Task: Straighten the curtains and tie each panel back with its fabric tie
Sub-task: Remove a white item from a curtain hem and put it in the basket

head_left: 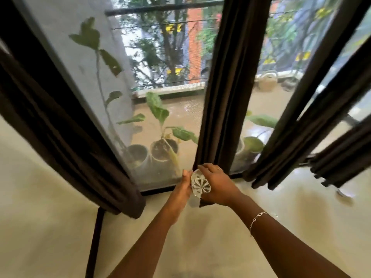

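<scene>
Dark brown curtain panels hang in front of a screened window: a bunched left panel (70,149), a narrow gathered middle panel (226,87) and two more on the right (301,127). At the middle panel's lower end both hands meet on a clear faceted glass disc (200,183). My left hand (183,186) pinches its left edge. My right hand (217,185) curls over its top and right side, with a bit of dark fabric (202,204) showing under the palm. Whether that fabric is a tie or the curtain hem I cannot tell.
Potted plants (162,149) stand on the balcony behind the screen. A dark window frame (160,190) runs along the floor. A thin dark strip (96,237) runs down from the left panel's lower end. Pale glossy floor (50,227) surrounds my arms.
</scene>
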